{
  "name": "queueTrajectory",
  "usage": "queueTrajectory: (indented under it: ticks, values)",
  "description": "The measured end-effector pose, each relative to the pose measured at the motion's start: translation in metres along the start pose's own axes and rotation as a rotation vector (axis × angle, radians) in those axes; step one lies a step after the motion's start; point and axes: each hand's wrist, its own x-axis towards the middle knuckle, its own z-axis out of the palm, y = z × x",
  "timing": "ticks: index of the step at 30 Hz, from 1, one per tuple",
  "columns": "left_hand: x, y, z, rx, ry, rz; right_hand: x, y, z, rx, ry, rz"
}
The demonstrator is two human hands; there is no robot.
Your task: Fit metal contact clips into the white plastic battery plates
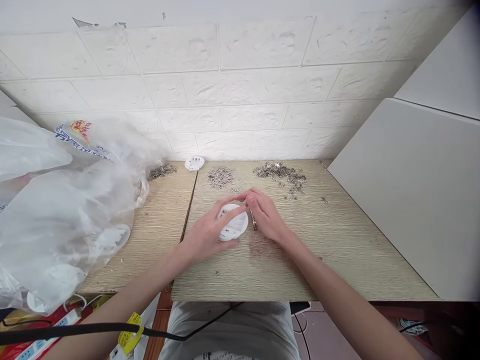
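Note:
My left hand [210, 227] is wrapped around a round white plastic disc [236, 227], tilted a little above the table. Small metal pieces sit in the disc's upper left part, partly under my fingers. At the disc's upper right rim, my right hand [264, 212] is closed with thumb and forefinger pinched together, touching or nearly touching the left fingertips. A slim metal tool [254, 221] sticks out below the right hand's curled fingers; its other end is hidden. Anything tiny between the fingertips cannot be made out.
Behind my hands lie a pile of small metal pieces [221, 177] and a larger pile of metal parts [281, 172]. Another white disc [194, 163] lies by the wall. Plastic bags [75, 210] crowd the left; a grey-white panel [412, 200] stands right. A black cable [93, 328] crosses the foreground.

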Motion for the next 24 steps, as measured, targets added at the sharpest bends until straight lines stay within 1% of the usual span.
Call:
queueTrajectory:
  ticks: [4,6,8,10,12,14,15,17,20,22,24]
  values:
    - [-0.002,0.001,0.003,0.017,0.026,0.013,0.002,0.002,-0.002,0.004,0.083,0.024]
    - [-0.002,-0.002,-0.002,0.008,0.057,0.017,0.002,0.002,-0.003,0.020,0.120,0.054]
    - [-0.003,-0.007,-0.013,0.017,0.113,-0.027,0.003,0.002,-0.004,0.053,0.183,0.101]
    - [-0.005,-0.018,-0.029,0.057,0.190,-0.150,0.004,0.003,-0.006,0.093,0.254,0.142]
    - [-0.008,-0.032,-0.047,0.151,0.279,-0.277,0.006,0.003,-0.009,0.115,0.303,0.165]
    - [-0.013,-0.048,-0.060,0.253,0.356,-0.343,0.008,0.003,-0.011,0.125,0.332,0.179]
    - [-0.016,-0.056,-0.065,0.270,0.368,-0.371,0.008,0.004,-0.012,0.134,0.346,0.185]
    - [-0.022,-0.072,-0.069,0.282,0.357,-0.445,0.009,0.004,-0.014,0.178,0.376,0.199]
    - [-0.028,-0.089,-0.070,0.292,0.324,-0.577,0.010,0.005,-0.015,0.264,0.416,0.228]
    - [-0.030,-0.095,-0.069,0.253,0.276,-0.638,0.010,0.006,-0.015,0.307,0.430,0.253]
    - [-0.030,-0.094,-0.070,0.208,0.224,-0.664,0.010,0.006,-0.015,0.341,0.434,0.279]
